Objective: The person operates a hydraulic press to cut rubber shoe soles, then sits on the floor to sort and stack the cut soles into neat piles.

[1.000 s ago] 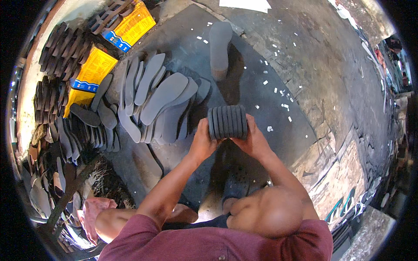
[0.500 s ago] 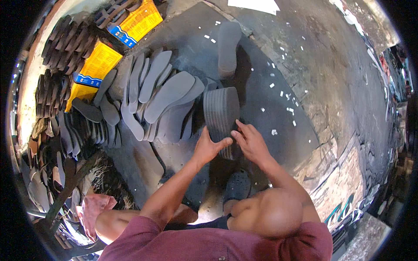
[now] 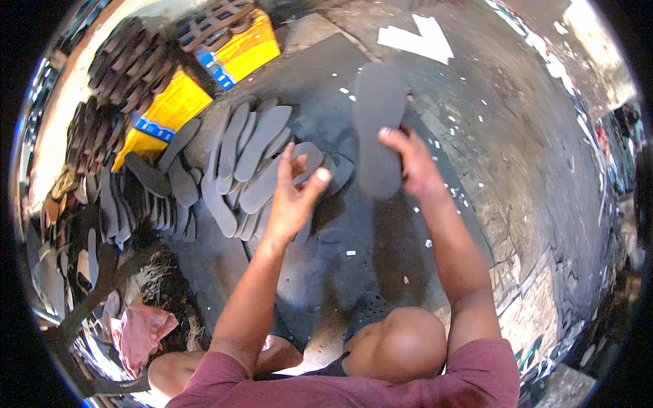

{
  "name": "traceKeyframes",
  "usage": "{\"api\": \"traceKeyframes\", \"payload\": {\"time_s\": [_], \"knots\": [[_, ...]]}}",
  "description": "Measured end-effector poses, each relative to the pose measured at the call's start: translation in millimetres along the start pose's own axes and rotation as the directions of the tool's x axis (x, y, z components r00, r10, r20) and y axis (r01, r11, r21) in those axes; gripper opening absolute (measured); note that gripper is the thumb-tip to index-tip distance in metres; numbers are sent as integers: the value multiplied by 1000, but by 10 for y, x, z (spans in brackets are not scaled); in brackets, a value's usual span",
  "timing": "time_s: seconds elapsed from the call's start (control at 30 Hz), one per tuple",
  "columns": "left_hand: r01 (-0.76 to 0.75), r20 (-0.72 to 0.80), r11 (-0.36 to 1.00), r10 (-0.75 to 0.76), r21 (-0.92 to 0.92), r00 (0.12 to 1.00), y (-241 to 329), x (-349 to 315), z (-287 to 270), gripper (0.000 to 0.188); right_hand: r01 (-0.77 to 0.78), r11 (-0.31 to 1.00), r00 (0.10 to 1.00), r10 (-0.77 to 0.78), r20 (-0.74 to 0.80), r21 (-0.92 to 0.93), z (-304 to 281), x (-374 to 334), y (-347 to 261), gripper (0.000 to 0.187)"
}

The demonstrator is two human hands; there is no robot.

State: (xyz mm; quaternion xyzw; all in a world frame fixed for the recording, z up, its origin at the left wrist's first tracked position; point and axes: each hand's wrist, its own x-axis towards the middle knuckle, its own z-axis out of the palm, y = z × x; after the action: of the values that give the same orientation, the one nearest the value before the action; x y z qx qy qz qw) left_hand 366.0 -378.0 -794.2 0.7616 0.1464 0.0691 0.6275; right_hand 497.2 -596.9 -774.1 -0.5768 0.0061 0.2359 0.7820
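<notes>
With twelve o'clock taken as straight ahead of the person, a dark grey sole (image 3: 378, 102) is found at about half past ten from the right hand (image 3: 416, 162) and at about two o'clock from the left hand (image 3: 294, 200). Its long axis is run almost exactly from twelve to six. It is touched at its three o'clock edge by the right hand, which is plainly the nearer; the left hand is kept apart from it by a gap of bare dark mat (image 3: 323, 95).

By the right hand the sole is held in a narrow grasp: the thumb is laid across its upper face, and the fingers are partly hidden beyond the edge. Its outline is blurred, so whether one layer or several are held, and whether the mat is touched underneath, cannot be told.

The left hand is spread wide, thumb well parted from the fingers, and nothing is seen to be held in it. Behind it, toward eleven o'clock, a fanned pile of grey soles (image 3: 263, 144) is seen, most of them slanted from one to seven; whether any is touched by the fingertips cannot be made out. Small white scraps (image 3: 351, 253) are scattered over the mat.
</notes>
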Motion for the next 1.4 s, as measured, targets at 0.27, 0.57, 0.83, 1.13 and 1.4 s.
{"api": "traceKeyframes", "payload": {"time_s": [0.27, 0.57, 0.83, 1.13, 1.4], "knots": [[188, -415, 851, 38, 490, 909, -651, 412, -1138, 97, -166, 960, 960, 104, -261, -225, -525, 1247, 175, 80], [484, -442, 654, -246, 581, 862, -1338, 1427, -2093, 132, 311, 736, 895, -440, -76, -601, 463, -132, 323, 40], [25, -171, 400, 334, 916, 927, -1152, 552, -1009, 80, -378, 775, 926, 326, -191, -506, 793, -54, 2358, 113], [-96, -30, 564, 210, 820, 977, -1240, 164, -601, 53, -238, 949, 944, 176, -278, -208, 1267, 218, 2263, 121], [58, -68, 738, -17, 672, 998, -1178, -71, -527, 51, -427, 904, 904, 427, -21, 0, 1086, 251, 2142, 131]]}}
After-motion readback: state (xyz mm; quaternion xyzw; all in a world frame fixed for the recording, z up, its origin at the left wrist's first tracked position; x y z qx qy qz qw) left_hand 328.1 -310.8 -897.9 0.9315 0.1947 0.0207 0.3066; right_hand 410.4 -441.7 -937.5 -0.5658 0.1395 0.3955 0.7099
